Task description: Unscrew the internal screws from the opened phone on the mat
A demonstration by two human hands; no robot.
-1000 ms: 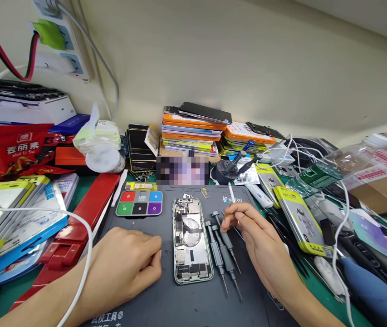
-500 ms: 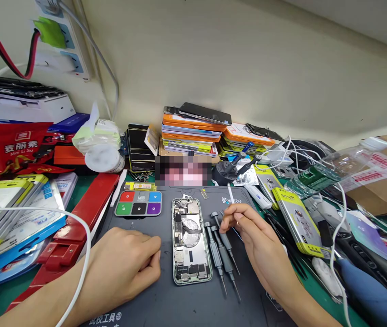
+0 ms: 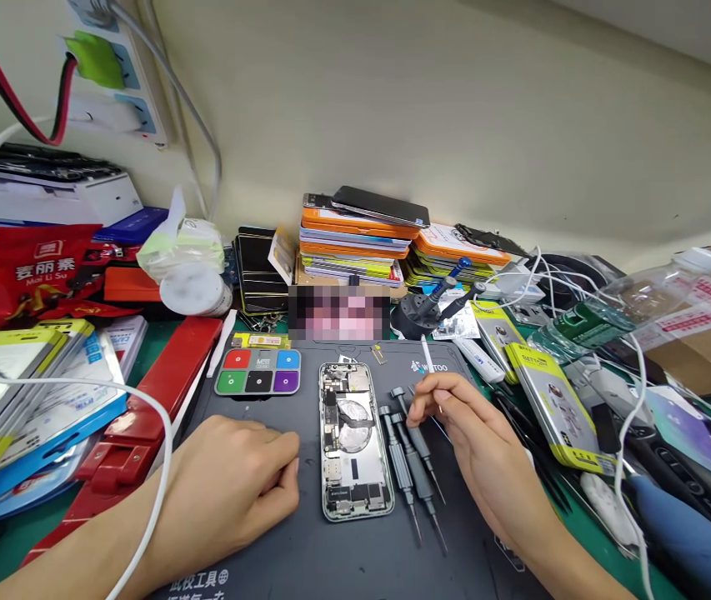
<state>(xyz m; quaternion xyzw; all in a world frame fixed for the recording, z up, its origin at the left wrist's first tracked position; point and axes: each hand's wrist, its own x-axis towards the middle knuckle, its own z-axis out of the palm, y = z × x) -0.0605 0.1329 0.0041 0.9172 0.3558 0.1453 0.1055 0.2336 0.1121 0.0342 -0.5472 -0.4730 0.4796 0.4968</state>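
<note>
An opened phone (image 3: 353, 440) with its insides showing lies on a dark work mat (image 3: 330, 550). My left hand (image 3: 230, 483) rests on the mat just left of the phone, fingers curled loosely with nothing in them. My right hand (image 3: 461, 425) sits right of the phone and pinches a thin white tool (image 3: 427, 357) that sticks up past the fingers. Three grey screwdrivers (image 3: 411, 467) lie between the phone and my right hand. A small tray with coloured squares (image 3: 258, 372) sits at the mat's upper left.
Stacked orange and yellow boxes (image 3: 355, 242) with a phone on top stand at the back. A red case (image 3: 142, 417) and packaged screens (image 3: 23, 392) lie left. Yellow-edged packs (image 3: 552, 400), white cables (image 3: 627, 417), a plastic bottle (image 3: 618, 312) and a cardboard box (image 3: 705, 350) crowd the right.
Almost nothing moved. The view shifted slightly; both hands keep their places, the right still pinching the white tool.
</note>
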